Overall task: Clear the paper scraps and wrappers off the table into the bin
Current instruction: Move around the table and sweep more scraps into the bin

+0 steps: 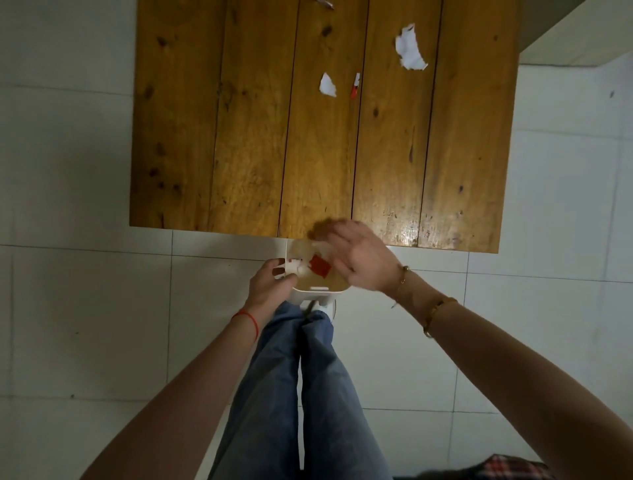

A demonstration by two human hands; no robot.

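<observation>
A small white bin (320, 291) is held just below the near edge of the wooden table (246, 137). My left hand (272, 282) grips the bin's left rim. Inside the bin lie white paper bits and a red wrapper (319, 265). My right hand (356, 255) hovers over the bin's right side at the table edge, blurred, fingers spread, nothing visibly held. Farther up the table rest a large torn white scrap (409, 48), a smaller white scrap (327, 84) and a thin red-and-white wrapper (355, 85). A dark scrap (324, 3) shows at the far edge.
The table stands on a white tiled floor (85, 291). My legs in blue jeans (308, 377) are right behind the bin. A pale cabinet or bench corner (561, 37) sits at the upper right beside the table. Checked cloth (510, 467) lies at the bottom right.
</observation>
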